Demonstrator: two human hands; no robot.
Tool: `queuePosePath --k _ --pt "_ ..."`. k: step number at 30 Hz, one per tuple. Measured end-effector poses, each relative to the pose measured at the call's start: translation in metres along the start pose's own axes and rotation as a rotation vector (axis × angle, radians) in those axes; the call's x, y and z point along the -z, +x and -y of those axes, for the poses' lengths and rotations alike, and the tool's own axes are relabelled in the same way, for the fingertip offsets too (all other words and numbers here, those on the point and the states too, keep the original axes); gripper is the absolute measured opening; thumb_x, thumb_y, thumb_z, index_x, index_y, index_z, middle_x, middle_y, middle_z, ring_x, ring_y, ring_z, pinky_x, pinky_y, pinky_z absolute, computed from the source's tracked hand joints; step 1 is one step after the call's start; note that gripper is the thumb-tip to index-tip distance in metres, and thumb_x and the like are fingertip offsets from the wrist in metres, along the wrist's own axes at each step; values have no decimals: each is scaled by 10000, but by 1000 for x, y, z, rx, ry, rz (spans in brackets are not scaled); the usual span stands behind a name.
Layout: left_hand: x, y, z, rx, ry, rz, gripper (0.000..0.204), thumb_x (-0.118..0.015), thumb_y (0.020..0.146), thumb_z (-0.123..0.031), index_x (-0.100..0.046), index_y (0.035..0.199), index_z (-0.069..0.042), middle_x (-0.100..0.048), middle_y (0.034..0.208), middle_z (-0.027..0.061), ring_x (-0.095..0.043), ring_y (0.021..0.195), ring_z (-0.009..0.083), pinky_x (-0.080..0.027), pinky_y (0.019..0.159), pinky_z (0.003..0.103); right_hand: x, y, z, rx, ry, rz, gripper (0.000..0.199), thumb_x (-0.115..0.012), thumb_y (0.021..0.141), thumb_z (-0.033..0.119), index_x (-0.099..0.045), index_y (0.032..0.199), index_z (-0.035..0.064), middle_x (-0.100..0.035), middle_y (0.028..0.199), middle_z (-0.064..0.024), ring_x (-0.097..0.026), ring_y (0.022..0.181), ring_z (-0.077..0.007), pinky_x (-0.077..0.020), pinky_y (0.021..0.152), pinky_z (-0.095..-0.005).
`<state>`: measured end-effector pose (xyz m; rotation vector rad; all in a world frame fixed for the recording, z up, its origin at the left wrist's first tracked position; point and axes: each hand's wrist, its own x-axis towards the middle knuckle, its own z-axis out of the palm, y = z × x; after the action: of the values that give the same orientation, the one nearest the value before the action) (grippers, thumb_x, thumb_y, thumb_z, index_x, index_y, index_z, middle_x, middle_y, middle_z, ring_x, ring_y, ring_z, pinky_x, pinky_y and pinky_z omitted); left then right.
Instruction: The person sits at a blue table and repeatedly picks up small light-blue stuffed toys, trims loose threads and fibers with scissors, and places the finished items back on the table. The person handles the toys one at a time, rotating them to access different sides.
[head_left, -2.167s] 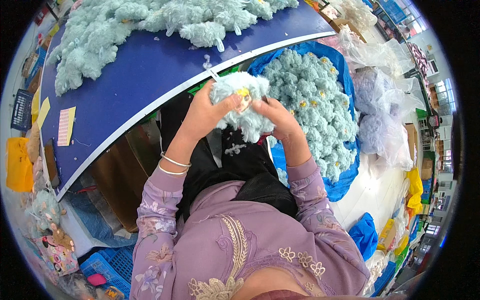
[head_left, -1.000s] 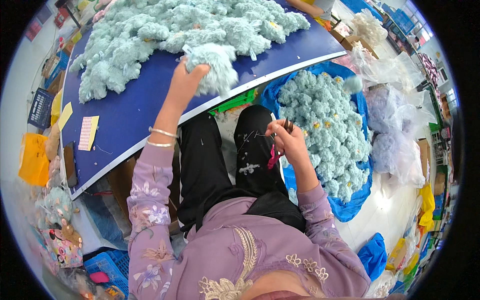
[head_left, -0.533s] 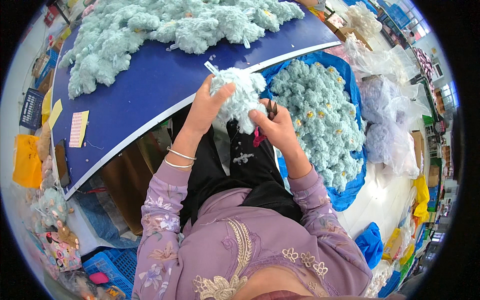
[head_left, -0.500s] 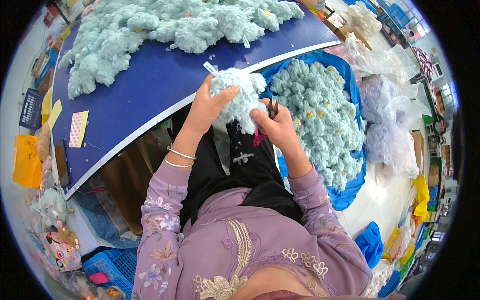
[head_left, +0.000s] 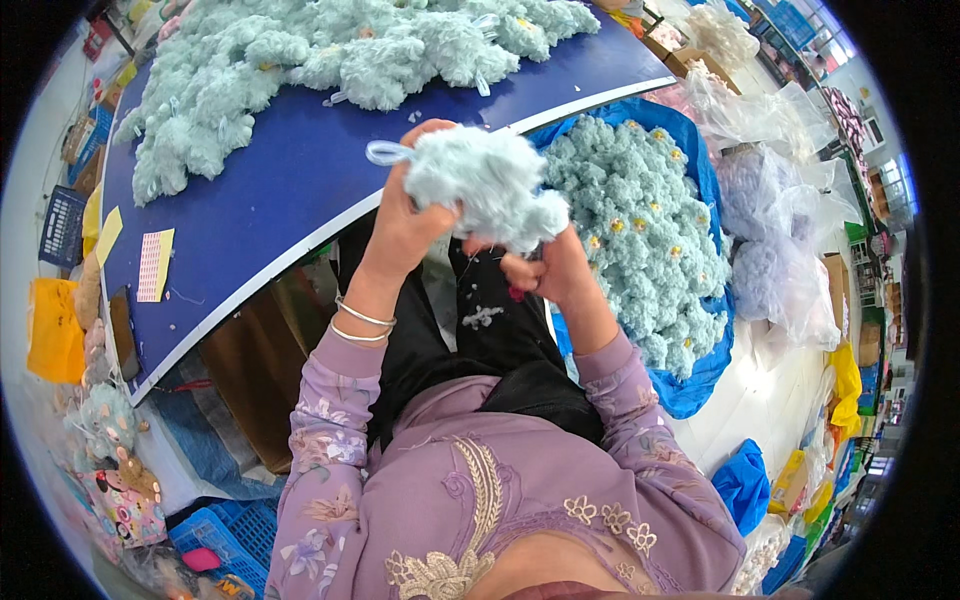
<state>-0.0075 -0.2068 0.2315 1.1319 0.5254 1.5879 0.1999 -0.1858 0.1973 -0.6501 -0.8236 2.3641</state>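
A fluffy pale-blue plush toy (head_left: 478, 188) is up in front of me, over the table's near edge. My left hand (head_left: 402, 228) is closed round its left side, where a light-blue ribbon loop (head_left: 388, 153) sticks out. My right hand (head_left: 568, 272) is closed at the toy's lower right, against its underside. A small red bit of the snips' handle (head_left: 516, 293) shows below the right fingers; their blades are hidden now. A tuft of pale fluff (head_left: 483, 317) lies on my dark trousers.
Many similar plush pieces (head_left: 400, 62) are heaped on the blue table (head_left: 300, 165). To my right, a blue sack (head_left: 715, 225) is full of more, with small yellow spots. Clear bags (head_left: 775, 250) stand beyond it. A sticker sheet (head_left: 154, 266) lies on the table's left.
The toy has been turned over and sideways, its loop swinging out to the left. My right hand has shifted slightly down, and the dark snips' blades have gone from sight.
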Motion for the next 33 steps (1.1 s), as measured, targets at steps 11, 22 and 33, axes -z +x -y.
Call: queuePosePath --k 11,22,33 --pt "1 -12 12 281 -319 -57 521 -517 909 -36 -343 1397 10 -484 1324 125 -517 1191 195 -437 992 329 -16 -1 -3 575 -705 -399 303 -737 780 163 -556 963 2 -569 899 -7 -495 810 -65 -418 729 -229" --pt "-13 -7 39 231 -262 -418 339 -660 905 -209 -494 1129 -16 -613 1034 91 -633 880 137 -543 748 286 -24 3 -9 510 -875 -377 356 -762 744 155 -584 1010 1 -594 909 -5 -525 772 -68 -440 687 -232" --pt "25 47 24 54 678 -161 409 -634 906 -277 -499 1199 -26 -552 1113 58 -519 1015 139 -435 894 286 42 -6 8 673 -74 -441 420 -588 881 286 -532 1169 -14 -637 961 -55 -423 479 -42 -324 411 -210"
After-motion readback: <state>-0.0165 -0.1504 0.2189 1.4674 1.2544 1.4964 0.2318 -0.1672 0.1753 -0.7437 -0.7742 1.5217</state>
